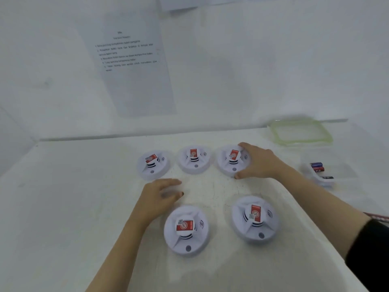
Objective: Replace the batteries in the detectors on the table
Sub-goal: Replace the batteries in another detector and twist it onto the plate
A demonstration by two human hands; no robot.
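The right hand (260,163) is clamped on the rear right detector (225,168), fingers draped over its far edge and the thumb hooked at the near rim, so from where I stand it looks like the pick-up before the first battery swap. The left hand (160,196) holds nothing; its fingers are loosely curled just over the counter (84,197), between the rear left detector (152,165) and the near left detector (186,229). To do this step well, I'd say lift the unit straight up by its rim rather than dragging it, because the rear middle detector (194,160) sits just beside it and could get nudged. Then bring it toward the free hand and turn it over, since the battery cover is presumably on the underside, which I cannot see. The near right detector (254,220) lies directly below the reaching forearm, so the arm should come back high enough to clear it. All five units rest face up, red labels showing. The batteries (317,168) lie in a clear tub (336,173) off to the right of the gripping hand, near but apart from it, with the tub's green-edged lid (301,132) behind.
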